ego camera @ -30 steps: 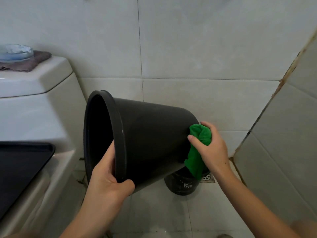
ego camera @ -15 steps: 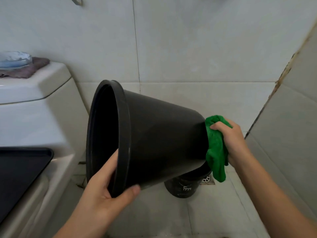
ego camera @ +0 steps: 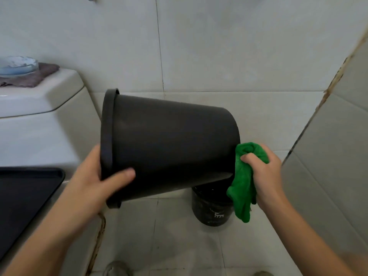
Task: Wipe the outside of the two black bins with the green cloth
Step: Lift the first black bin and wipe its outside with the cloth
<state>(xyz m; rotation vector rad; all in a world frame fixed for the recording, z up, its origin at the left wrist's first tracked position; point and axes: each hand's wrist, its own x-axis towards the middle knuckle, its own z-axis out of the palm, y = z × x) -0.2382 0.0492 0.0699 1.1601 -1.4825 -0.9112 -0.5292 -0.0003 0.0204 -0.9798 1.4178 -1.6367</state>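
A large black bin (ego camera: 171, 144) is held on its side in mid-air, rim to the left, base to the right. My left hand (ego camera: 99, 176) grips its rim, thumb on the outer wall. My right hand (ego camera: 262, 176) grips the bunched green cloth (ego camera: 243, 186) against the bin's base edge, with the cloth's tail hanging down. A second, smaller black bin (ego camera: 211, 210) stands upright on the floor below, partly hidden by the held bin and the cloth.
A white toilet cistern (ego camera: 39, 108) stands at the left with a blue dish (ego camera: 18, 65) on a brown cloth on top. A black tray (ego camera: 23, 196) lies on the toilet at lower left. A tiled side wall (ego camera: 328, 156) closes in on the right.
The held bin has turned so its opening faces away to the left and its side wall faces me. My right hand with the cloth has moved from the base's top down to its lower edge.
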